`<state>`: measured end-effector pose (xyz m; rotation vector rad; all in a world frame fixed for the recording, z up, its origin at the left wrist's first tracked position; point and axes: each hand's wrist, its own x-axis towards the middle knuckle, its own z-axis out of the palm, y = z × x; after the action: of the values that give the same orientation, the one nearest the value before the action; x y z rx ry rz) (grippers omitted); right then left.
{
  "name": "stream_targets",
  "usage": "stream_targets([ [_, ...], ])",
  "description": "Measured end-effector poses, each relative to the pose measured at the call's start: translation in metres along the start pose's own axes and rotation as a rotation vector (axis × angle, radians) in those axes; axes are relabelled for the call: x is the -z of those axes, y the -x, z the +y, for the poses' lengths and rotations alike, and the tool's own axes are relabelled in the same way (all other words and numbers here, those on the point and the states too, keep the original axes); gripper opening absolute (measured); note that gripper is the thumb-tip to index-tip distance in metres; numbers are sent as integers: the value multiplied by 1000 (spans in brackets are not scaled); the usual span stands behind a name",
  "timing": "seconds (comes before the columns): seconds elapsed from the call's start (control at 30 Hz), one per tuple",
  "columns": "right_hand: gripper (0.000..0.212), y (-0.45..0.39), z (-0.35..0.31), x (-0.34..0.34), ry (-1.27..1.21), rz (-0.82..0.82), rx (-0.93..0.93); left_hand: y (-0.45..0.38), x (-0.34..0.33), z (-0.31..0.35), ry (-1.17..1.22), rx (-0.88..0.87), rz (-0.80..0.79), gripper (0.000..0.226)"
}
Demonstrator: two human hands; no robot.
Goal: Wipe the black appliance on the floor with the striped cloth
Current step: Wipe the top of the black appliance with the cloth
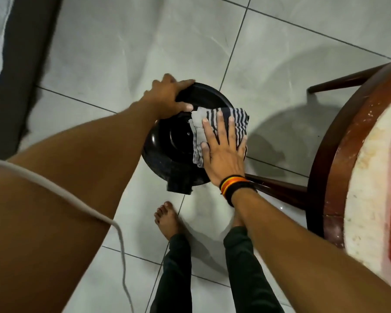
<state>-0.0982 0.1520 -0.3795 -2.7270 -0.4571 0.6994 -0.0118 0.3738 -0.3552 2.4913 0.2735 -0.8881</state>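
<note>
Head view: wiping under way, black appliance [167, 152] on the tiled floor [122, 53].
Left hand [167, 98] clamps its far rim; right hand [224, 152], fingers spread flat, presses striped cloth [239, 119] on the right side. Advice: keep rim braced, sweep with even pressure.

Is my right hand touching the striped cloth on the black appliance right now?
Touching. The head view shows the right hand pressed flat on the striped cloth, fingers spread over it, on the black appliance.
</note>
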Motion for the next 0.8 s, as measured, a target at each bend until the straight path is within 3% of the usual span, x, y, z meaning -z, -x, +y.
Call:
stream_targets([
  [0.17,58,-40,-8,17,123,-60,206,57,-43,-31,392,396,263,75],
  [0.3,59,-61,-17,24,202,-104,318,90,-75,-28,505,543,290,79],
  [0.37,58,-65,-17,23,212,-108,346,97,-79,-36,310,392,254,100],
  [0.47,58,-63,-14,19,225,-73,364,93,-73,-48,-57,-16,128,158],
  [0.53,57,-63,-15,18,223,-59,365,87,-70,-52,-176,-122,22,179],
  [0.7,56,-62,-14,15,185,-21,354,86,-76,-55,-213,-127,12,187],
  [0.8,58,-50,-12,9,9,33,99,90,-75,-52,-204,-122,37,186],
])
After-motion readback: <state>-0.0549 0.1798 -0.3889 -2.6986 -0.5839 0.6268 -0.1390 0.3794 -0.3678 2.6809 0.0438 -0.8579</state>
